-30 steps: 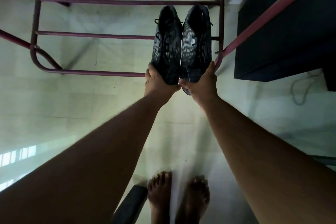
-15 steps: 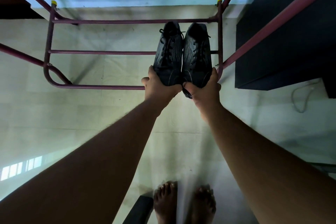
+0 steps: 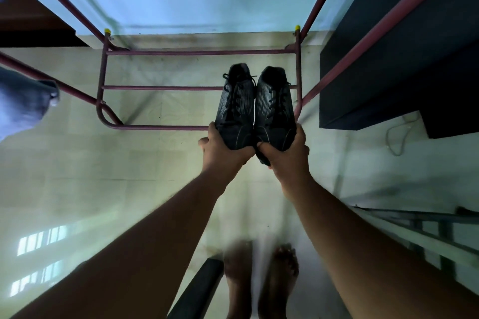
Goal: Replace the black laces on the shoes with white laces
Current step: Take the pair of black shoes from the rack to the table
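At the far left edge hangs a blurred grey cloth (image 3: 24, 103), and next to it stands a maroon metal rack (image 3: 160, 127) on the pale tiled floor (image 3: 77, 163), its lower rails bare on the left side. The left hand (image 3: 221, 150) has its grip curled around the toe of the left black shoe (image 3: 236, 109), and the right hand (image 3: 287, 153) holds the toe of the right black shoe (image 3: 274, 111) the same way; the two shoes touch side by side, heels pointing away, black laces (image 3: 233, 96) still threaded and tied. Compared with a second ago the pair sits closer to the person and the rack has slid up the view, which suggests the shoes are being drawn off the rack's right end rather than left there (whether their soles still touch a rail cannot be told). That reads as the fetch step only: no lace has been loosened, and no white laces are visible. To the right stands a dark cabinet (image 3: 404, 46), with a pale cord (image 3: 396, 137) lying on the floor below it.
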Action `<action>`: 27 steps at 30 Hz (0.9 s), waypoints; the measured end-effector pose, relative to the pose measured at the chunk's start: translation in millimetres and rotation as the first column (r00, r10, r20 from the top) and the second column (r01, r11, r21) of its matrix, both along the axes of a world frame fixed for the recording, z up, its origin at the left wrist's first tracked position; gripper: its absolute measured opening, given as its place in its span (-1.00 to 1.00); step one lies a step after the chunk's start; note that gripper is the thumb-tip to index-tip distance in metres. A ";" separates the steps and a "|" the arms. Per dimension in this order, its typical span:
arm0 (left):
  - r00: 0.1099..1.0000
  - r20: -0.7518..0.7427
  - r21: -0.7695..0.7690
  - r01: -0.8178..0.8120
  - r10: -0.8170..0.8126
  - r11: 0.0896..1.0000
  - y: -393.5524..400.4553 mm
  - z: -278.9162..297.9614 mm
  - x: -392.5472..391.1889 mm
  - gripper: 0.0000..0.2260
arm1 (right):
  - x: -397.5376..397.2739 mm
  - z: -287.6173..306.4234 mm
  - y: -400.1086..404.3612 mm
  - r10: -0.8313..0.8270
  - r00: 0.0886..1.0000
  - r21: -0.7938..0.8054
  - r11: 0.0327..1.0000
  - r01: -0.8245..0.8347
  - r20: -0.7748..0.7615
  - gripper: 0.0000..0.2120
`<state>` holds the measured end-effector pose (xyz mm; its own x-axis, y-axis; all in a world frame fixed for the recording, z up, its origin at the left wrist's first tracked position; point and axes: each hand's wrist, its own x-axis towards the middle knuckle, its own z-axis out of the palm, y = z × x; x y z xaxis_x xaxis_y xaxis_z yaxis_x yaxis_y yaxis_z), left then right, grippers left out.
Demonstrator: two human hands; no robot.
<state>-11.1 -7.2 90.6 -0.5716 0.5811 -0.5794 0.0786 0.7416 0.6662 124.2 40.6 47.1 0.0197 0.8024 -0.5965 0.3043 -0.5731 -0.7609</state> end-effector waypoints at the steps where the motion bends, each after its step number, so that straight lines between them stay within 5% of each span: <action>1: 1.000 0.004 -0.004 0.003 -0.003 1.000 -8.7 10.7 2.4 -0.30 | 3.2 9.6 -8.7 0.002 1.000 -0.009 1.000 -0.002 0.008 0.02; 20: 0.984 -0.023 -0.040 0.175 -0.176 0.984 -127.3 292.7 74.1 -0.29 | 83.5 283.5 -149.7 -0.108 0.994 0.081 0.991 0.105 0.025 -0.31; 27: 0.941 -0.039 0.001 0.336 -0.335 0.942 -164.6 401.5 133.6 -0.19 | 144.7 402.0 -201.3 -0.237 0.969 0.113 0.967 0.229 0.065 -0.13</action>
<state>122.4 -171.7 492.0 -0.3639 0.7474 -0.5559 0.3471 0.6627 0.6636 268.9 -160.6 449.1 0.2561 0.8277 -0.4993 0.2317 -0.5541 -0.7996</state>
